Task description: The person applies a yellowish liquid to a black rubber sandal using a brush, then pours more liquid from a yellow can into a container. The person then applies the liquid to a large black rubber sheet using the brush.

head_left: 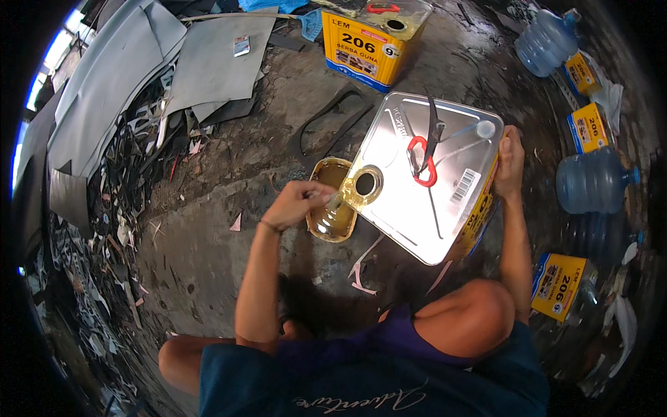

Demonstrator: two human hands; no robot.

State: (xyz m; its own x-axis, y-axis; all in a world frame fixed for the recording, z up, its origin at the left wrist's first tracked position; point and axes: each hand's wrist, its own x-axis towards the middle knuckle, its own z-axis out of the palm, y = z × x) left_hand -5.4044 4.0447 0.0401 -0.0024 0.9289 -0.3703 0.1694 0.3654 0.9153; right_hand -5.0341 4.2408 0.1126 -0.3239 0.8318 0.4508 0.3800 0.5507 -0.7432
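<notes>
A large rectangular metal tin (392, 146) with yellow sides stands in front of me, its silver top towards me. Its round spout hole (365, 183) is in the left corner, smeared with yellowish glue. My right hand (511, 163) grips the tin's right side. My left hand (300, 206) has its fingers pinched together beside the spout corner, over a shallow container (332, 239) of amber liquid. Something small seems to be at those fingertips, too unclear to name. Red-handled scissors (431, 174) lie across the tin's top, with a dark blade (433, 125) alongside.
Another yellow tin (354, 52) stands beyond, with a red-handled tool (382, 7) on top. Dark strap-like loops (326, 118) lie on the floor. Grey sheets (219, 59) and scraps (125, 229) spread at left. Blue water jugs (590, 181) and yellow boxes (558, 285) line the right.
</notes>
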